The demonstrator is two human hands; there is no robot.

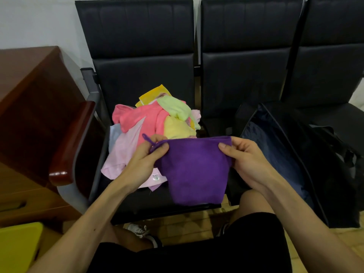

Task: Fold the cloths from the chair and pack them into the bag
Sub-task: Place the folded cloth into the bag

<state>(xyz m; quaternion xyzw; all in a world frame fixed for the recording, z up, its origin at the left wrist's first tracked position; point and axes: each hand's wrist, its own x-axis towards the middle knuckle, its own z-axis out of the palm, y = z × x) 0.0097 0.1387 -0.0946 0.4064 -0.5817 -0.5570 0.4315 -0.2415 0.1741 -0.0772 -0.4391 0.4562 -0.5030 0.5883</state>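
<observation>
Above the chair [137, 75] seat, purple cloth [194, 170] is pinched by left hand [144, 160] and right hand [244, 154] fingers, cloth pile [149, 125] behind, open bag [285, 154] beside.

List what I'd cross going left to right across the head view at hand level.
Wooden cabinet → chair armrest → left hand → purple cloth → right hand → open dark bag. The cloth pile overlaps the left hand, so it is left out.
</observation>
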